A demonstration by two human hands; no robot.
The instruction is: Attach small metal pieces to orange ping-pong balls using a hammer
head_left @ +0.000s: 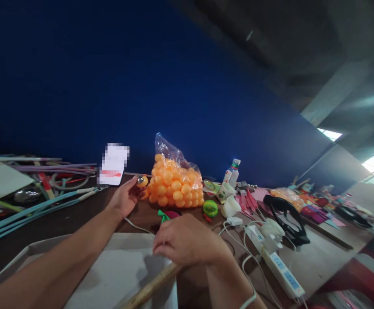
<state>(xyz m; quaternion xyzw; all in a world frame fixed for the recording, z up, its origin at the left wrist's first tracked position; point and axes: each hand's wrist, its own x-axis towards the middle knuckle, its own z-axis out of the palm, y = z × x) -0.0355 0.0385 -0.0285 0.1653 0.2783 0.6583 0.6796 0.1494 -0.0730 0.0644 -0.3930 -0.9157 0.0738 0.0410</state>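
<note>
My left hand [126,199] is closed, its thumb and fingers around a small ball [142,181], shiny silver on one side and orange-yellow on the other. Just to its right stands a clear plastic bag [176,182] full of orange balls. My right hand [187,240] is curled over the far right corner of a shallow white box [122,253]; what its fingers hold, if anything, is hidden. A wooden stick [154,285] runs beneath that hand across the box's right side. Behind the hand lies a dark pink thing with a green knotted end [163,216].
A phone [112,165] leans against the blue wall [125,86]. Teal tubes [45,208] are heaped left. To the right are a green ball [210,208], a tape roll [230,207], a bottle [232,172], a power strip [285,270] with cables, and a black strap [286,219].
</note>
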